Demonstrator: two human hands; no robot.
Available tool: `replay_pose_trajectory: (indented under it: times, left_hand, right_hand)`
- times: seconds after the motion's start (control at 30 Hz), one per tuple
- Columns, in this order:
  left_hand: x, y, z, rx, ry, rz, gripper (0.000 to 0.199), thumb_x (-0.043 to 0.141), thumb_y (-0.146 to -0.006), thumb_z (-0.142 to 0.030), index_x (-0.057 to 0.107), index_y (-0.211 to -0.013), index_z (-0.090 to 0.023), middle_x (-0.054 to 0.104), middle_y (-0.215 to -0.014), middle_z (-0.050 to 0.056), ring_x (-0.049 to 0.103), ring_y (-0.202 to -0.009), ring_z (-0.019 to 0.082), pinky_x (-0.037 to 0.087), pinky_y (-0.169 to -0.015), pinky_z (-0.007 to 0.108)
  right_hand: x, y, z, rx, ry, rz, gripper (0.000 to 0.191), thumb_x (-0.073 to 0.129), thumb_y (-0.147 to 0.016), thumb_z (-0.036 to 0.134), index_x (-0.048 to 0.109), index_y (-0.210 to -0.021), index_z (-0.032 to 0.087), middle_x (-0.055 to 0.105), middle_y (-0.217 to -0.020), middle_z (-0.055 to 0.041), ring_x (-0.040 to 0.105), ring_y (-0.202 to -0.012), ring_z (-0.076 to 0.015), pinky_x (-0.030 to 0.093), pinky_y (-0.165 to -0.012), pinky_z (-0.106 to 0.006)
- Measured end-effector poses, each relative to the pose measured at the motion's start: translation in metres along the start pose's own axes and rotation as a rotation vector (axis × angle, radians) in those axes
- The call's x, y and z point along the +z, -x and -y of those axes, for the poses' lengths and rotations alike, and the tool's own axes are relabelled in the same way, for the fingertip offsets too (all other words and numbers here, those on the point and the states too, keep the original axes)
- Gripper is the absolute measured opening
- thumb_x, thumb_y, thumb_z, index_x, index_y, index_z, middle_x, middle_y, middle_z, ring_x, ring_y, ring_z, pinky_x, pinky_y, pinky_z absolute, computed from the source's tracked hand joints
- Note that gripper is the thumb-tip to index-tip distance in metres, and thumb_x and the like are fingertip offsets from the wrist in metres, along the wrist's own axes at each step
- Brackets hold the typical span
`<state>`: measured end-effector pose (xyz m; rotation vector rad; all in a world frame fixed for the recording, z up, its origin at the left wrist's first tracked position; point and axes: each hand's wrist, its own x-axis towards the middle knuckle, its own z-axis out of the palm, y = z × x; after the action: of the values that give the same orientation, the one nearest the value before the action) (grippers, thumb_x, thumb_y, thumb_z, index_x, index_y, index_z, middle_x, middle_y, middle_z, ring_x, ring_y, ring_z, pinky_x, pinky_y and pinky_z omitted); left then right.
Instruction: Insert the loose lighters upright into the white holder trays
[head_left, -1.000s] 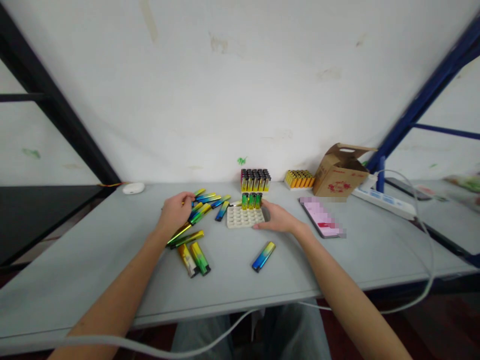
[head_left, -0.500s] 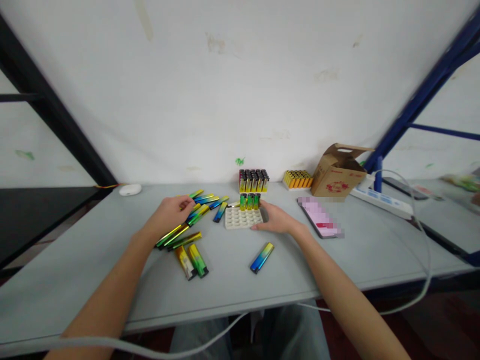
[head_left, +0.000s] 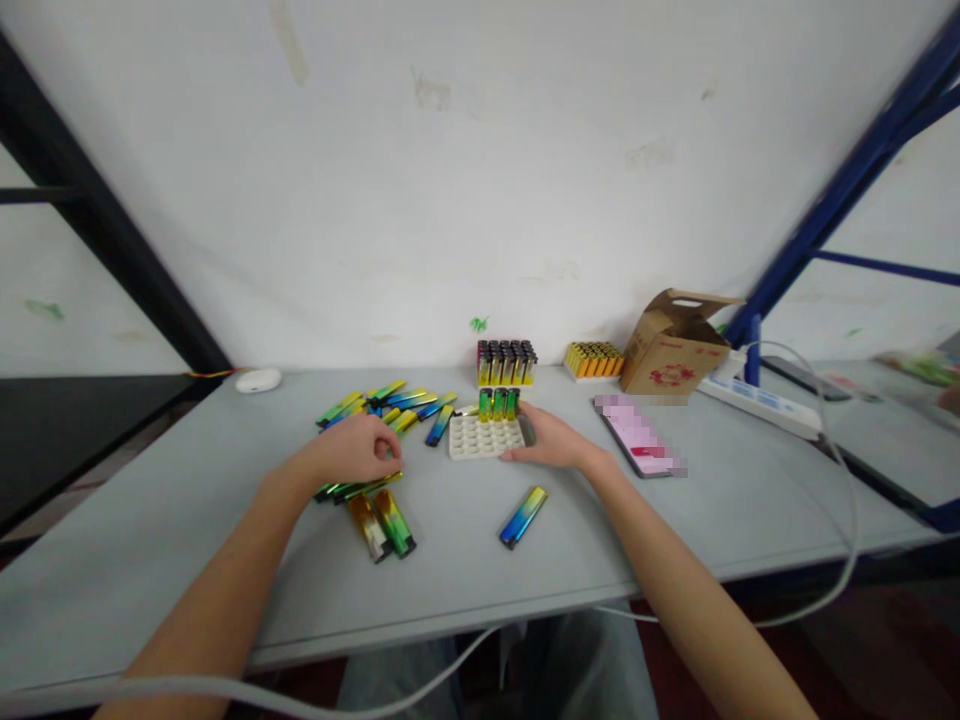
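My right hand [head_left: 551, 440] grips the right end of a white tray with rows of holes [head_left: 486, 440], thumb at its near corner and fingers round the far side. A few green lighters [head_left: 499, 404] stand upright along the tray's back. My left hand [head_left: 364, 448] is over a pile of loose, shiny lighters [head_left: 409, 400], its thumb and fingers curled together. Just below those fingertips lies a green-gold lighter [head_left: 382, 482]; whether they hold anything is hidden. Nearer me are a gold-silver lighter [head_left: 369, 525] and a green-yellow lighter [head_left: 395, 522].
A blue-yellow lighter [head_left: 523, 517] lies in front of the tray. Behind stand a block of upright lighters [head_left: 507, 363] and a tray of yellow-orange cylinders [head_left: 595, 360]. To the right are an open cardboard box [head_left: 675, 350], a phone [head_left: 637, 435] and a power strip [head_left: 765, 407].
My left hand has moved toward me and slightly right, from the middle of the lighter pile to its near part. My right hand keeps its grip on the tray.
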<state>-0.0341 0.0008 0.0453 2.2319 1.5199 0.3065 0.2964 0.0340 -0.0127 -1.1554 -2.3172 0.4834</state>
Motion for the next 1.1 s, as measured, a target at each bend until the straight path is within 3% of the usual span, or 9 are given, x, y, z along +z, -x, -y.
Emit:
replay_pose_trajectory:
  times: [0.33,0.5,0.67,0.83,0.97,1.1]
  left_hand:
    - [0.005,0.005,0.000,-0.003,-0.128,0.115,0.008,0.064,-0.060,-0.032,0.060,-0.059,-0.025,0.061,-0.059,-0.003,0.055,-0.056,0.017,0.036,-0.054,0.027]
    - [0.006,0.002,-0.004,0.077,-0.114,-0.037,0.016,0.060,-0.068,-0.040,0.058,-0.067,-0.024,0.062,-0.064,-0.001,0.056,-0.059,0.018,0.038,-0.058,0.028]
    - [0.006,-0.001,-0.010,0.062,0.136,-0.230,0.032,0.061,-0.073,-0.052,0.064,-0.082,-0.022,0.063,-0.064,-0.001,0.056,-0.056,0.017,0.041,-0.054,0.027]
    - [0.009,-0.002,-0.021,0.003,0.342,-0.394,0.038,0.069,-0.073,-0.053,0.068,-0.088,-0.019,0.070,-0.071,0.002,0.057,-0.055,0.015,0.042,-0.051,0.025]
    - [0.016,-0.009,-0.027,-0.053,0.682,-0.424,0.041,0.077,-0.068,-0.051,0.067,-0.087,-0.016,0.073,-0.075,0.004,0.062,-0.061,0.016,0.049,-0.054,0.024]
    - [0.029,-0.019,-0.025,-0.144,1.049,-0.429,0.032,0.085,-0.066,-0.034,0.063,-0.078,-0.015,0.072,-0.076,0.003,0.068,-0.067,0.015,0.058,-0.064,0.026]
  right_hand:
    - [-0.003,0.000,0.004,0.019,0.001,0.033,0.081,0.079,-0.071,0.049,0.048,-0.136,0.012,0.061,-0.133,-0.0205,0.061,-0.117,-0.0340,0.048,-0.098,-0.048]
    - [-0.003,0.000,0.006,0.020,0.021,0.034,0.080,0.078,-0.071,0.049,0.048,-0.134,0.010,0.062,-0.130,-0.0215,0.062,-0.114,-0.0342,0.049,-0.096,-0.048]
    - [-0.001,0.000,0.003,0.012,0.012,0.021,0.079,0.079,-0.071,0.049,0.048,-0.135,0.013,0.062,-0.131,-0.0197,0.062,-0.115,-0.0333,0.048,-0.097,-0.047]
    - [-0.001,-0.001,0.002,0.040,0.030,0.063,0.084,0.077,-0.071,0.053,0.046,-0.136,0.009,0.060,-0.132,-0.0222,0.060,-0.116,-0.0354,0.047,-0.098,-0.048]
    - [-0.002,-0.001,0.003,0.036,0.024,0.057,0.082,0.078,-0.072,0.051,0.046,-0.136,0.012,0.060,-0.132,-0.0207,0.060,-0.116,-0.0343,0.047,-0.099,-0.048]
    - [-0.002,-0.001,0.004,0.033,0.019,0.056,0.081,0.079,-0.071,0.050,0.048,-0.135,0.012,0.061,-0.132,-0.0211,0.061,-0.116,-0.0345,0.047,-0.099,-0.048]
